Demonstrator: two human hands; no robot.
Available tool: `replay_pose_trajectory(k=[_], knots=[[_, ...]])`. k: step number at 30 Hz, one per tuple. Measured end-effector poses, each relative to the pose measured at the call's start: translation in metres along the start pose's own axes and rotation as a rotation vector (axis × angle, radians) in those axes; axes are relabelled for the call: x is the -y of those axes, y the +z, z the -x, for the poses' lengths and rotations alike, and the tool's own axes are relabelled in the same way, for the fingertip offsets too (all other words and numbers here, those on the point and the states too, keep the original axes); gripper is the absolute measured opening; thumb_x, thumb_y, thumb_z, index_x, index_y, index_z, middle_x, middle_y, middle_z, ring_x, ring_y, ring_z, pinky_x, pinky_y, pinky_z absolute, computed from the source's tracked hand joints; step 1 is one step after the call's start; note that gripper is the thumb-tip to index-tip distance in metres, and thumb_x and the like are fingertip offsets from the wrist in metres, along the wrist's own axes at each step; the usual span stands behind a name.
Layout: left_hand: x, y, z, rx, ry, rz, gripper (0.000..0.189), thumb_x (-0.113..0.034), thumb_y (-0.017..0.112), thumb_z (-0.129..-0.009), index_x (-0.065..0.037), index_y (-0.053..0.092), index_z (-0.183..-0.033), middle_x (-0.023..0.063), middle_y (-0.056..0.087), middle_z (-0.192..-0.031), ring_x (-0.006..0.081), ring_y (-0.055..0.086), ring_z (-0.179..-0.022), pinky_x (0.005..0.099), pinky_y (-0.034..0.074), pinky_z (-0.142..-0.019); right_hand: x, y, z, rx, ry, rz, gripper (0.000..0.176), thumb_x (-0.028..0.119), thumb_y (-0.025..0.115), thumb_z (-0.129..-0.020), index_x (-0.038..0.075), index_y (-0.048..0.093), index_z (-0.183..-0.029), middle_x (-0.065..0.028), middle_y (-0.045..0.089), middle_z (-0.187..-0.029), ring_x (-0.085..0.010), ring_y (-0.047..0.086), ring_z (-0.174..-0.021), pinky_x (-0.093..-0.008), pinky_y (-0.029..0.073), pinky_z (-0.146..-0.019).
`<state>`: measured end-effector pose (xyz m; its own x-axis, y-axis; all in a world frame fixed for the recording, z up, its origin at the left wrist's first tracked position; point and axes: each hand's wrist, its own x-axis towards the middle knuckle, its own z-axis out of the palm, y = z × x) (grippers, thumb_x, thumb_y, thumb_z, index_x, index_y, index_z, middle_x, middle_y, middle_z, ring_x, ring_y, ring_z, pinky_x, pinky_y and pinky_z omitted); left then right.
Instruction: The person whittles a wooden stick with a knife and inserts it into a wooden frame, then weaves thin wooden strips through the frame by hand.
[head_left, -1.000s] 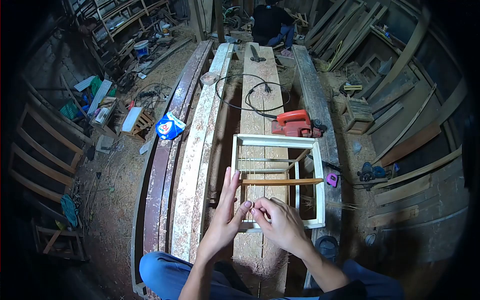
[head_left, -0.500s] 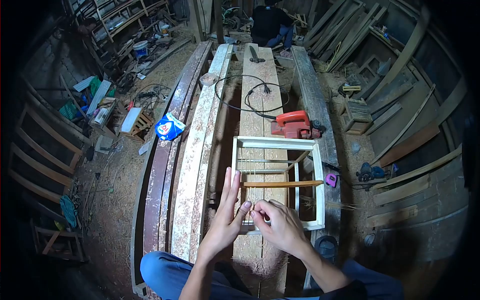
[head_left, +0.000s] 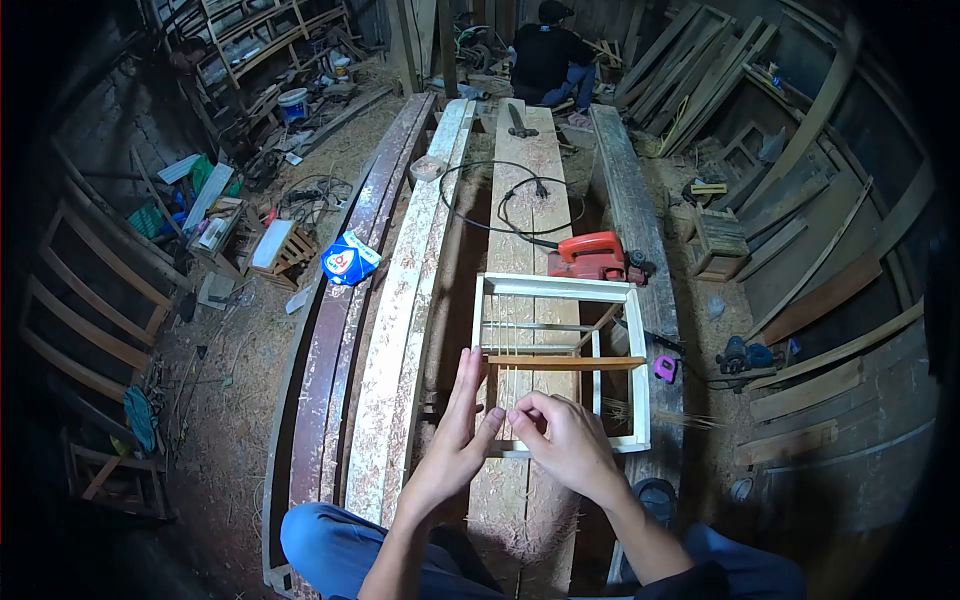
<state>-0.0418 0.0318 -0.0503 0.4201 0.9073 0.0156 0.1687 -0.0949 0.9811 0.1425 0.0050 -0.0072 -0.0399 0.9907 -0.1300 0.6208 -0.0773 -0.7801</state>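
A pale wooden frame, box-like with an open front, stands over the planks before me. Across it runs a brown wooden strip. Thin pale strands stretch lengthwise over the frame's left part and pass the strip. My left hand lies along the frame's left rail, fingers straight, thumb pointing toward the strands. Beside that thumb, my right hand is closed in a pinch where the strands come down. The pinched end is tiny and mostly hidden by the fingers.
A red power tool with a black cable lies beyond the frame. To its right are a purple tape measure and loose straw-like strands. A blue-white packet sits left. Another person sits at the back.
The view has shifted slightly, so the bench appears lower and further right. My right hand's pinch has moved slightly away from the left thumb. My left hand keeps its place on the rail.
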Motion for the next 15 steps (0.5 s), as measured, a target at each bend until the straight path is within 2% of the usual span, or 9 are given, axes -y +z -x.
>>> replay_pose_trajectory(k=[1, 3, 11, 13, 15], knots=[[0.002, 0.001, 0.001, -0.001, -0.001, -0.002, 0.080, -0.007, 0.055, -0.108, -0.002, 0.004, -0.170, 0.0179, 0.005, -0.179, 0.0275, 0.010, -0.164, 0.0397, 0.012, -0.132, -0.001, 0.000, -0.001, 0.015, -0.005, -0.016, 0.025, 0.029, 0.065, -0.103, 0.006, 0.071, -0.106, -0.0150, 0.073, -0.088, -0.0320, 0.072, -0.080, -0.0418, 0.055, -0.073], [0.007, 0.005, 0.000, -0.039, 0.035, 0.004, 0.076, -0.016, 0.054, -0.110, -0.006, 0.009, -0.171, 0.0237, 0.005, -0.177, 0.0340, 0.006, -0.165, 0.0432, 0.014, -0.131, -0.002, 0.001, -0.002, 0.022, -0.006, -0.003, 0.024, 0.029, 0.066, -0.103, 0.005, 0.071, -0.106, -0.0150, 0.073, -0.088, -0.0316, 0.072, -0.080, -0.0415, 0.055, -0.072], [0.000, 0.003, -0.003, -0.040, 0.048, -0.082, 0.076, -0.017, 0.054, -0.110, -0.004, 0.010, -0.170, 0.0233, 0.007, -0.177, 0.0338, 0.007, -0.165, 0.0430, 0.014, -0.132, -0.004, 0.001, -0.003, 0.001, -0.051, -0.006, 0.023, 0.027, 0.066, -0.101, 0.004, 0.070, -0.105, -0.0145, 0.073, -0.089, -0.0312, 0.072, -0.080, -0.0406, 0.055, -0.073], [-0.001, 0.002, -0.003, -0.027, 0.041, -0.121, 0.081, -0.016, 0.058, -0.109, -0.001, 0.007, -0.170, 0.0207, 0.008, -0.178, 0.0291, 0.010, -0.164, 0.0398, 0.011, -0.132, -0.002, 0.001, -0.002, -0.009, -0.039, -0.001, 0.022, 0.026, 0.067, -0.101, 0.004, 0.070, -0.106, -0.0146, 0.073, -0.090, -0.0320, 0.073, -0.081, -0.0408, 0.056, -0.073], [-0.003, 0.002, -0.003, -0.029, 0.034, -0.129, 0.081, -0.017, 0.058, -0.109, -0.001, 0.007, -0.170, 0.0208, 0.009, -0.178, 0.0292, 0.010, -0.165, 0.0399, 0.012, -0.132, -0.003, 0.001, -0.003, -0.018, -0.060, 0.008, 0.021, 0.025, 0.067, -0.100, 0.004, 0.069, -0.106, -0.0145, 0.073, -0.090, -0.0324, 0.073, -0.081, -0.0408, 0.056, -0.073]])
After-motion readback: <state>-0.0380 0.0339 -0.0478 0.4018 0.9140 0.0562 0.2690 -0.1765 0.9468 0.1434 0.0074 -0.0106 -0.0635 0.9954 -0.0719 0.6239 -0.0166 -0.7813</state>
